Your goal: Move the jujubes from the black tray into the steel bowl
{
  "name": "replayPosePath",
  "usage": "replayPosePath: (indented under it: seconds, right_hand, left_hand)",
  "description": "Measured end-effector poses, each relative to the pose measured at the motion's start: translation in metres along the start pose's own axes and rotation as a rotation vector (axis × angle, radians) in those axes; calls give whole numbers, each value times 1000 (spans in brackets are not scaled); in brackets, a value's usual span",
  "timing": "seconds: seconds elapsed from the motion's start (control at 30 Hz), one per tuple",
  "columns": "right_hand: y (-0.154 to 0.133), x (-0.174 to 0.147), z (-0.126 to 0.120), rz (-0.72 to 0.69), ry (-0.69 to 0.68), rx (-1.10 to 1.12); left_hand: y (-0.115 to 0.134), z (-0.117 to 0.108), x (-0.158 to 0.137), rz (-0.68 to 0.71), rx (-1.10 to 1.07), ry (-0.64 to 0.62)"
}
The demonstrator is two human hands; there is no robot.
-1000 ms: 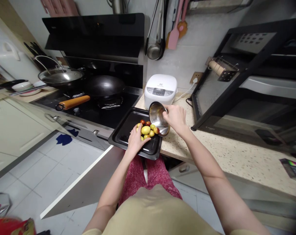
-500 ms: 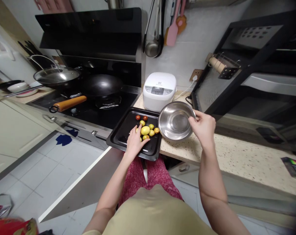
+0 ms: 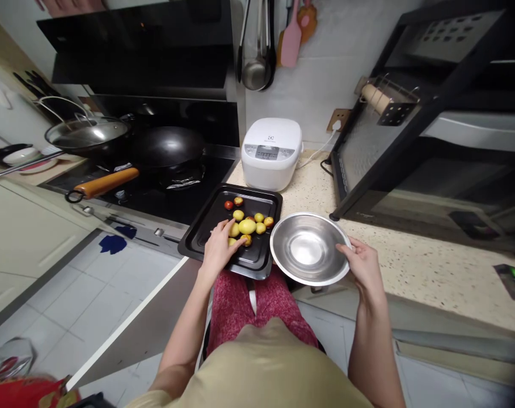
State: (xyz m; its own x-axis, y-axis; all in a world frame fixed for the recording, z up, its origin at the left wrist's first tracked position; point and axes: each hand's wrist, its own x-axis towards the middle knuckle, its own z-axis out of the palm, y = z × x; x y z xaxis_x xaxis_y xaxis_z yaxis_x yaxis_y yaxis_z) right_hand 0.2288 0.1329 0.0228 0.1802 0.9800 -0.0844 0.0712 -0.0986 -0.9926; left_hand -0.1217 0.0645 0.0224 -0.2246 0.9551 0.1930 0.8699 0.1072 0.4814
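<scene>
My right hand (image 3: 363,263) grips the rim of a shiny metal bowl (image 3: 306,246), thumb inside the edge. The bowl's bottom shows no contents, and it is held at the counter's front edge, right of a black baking tray (image 3: 202,224). On the tray lie several small round fruits, yellow-green ones (image 3: 238,215), brownish-red ones and a red one (image 3: 228,205), with a larger yellow oval one (image 3: 247,226) among them. My left hand (image 3: 219,246) is over the tray's left part, fingers apart, thumb and fingertips at the edge of the cluster.
A white rice cooker (image 3: 271,153) stands behind the tray. To the left, a wok (image 3: 168,147) with a wooden handle and a lidded pan (image 3: 87,133) sit on the stove. An oven (image 3: 444,187) in a black rack is at the right. A cabinet door (image 3: 142,317) hangs open below.
My right hand has lowered the bowl toward me and turned it more level. My left hand stays at the fruits, a few of which have rolled or shifted slightly.
</scene>
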Motion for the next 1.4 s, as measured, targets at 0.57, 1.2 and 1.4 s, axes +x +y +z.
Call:
replayPosePath:
  seconds: [0.57, 1.2, 1.4]
  right_hand:
    - [20, -6, 0, 32, -50, -129]
    - [7, -70, 12, -849, -34, -492]
    - [11, -74, 21, -862, -67, -451]
  left_hand:
    - [15, -1, 2, 279, -16, -17]
    - [78, 31, 68, 402, 287, -237]
    - [85, 23, 66, 336, 309, -196]
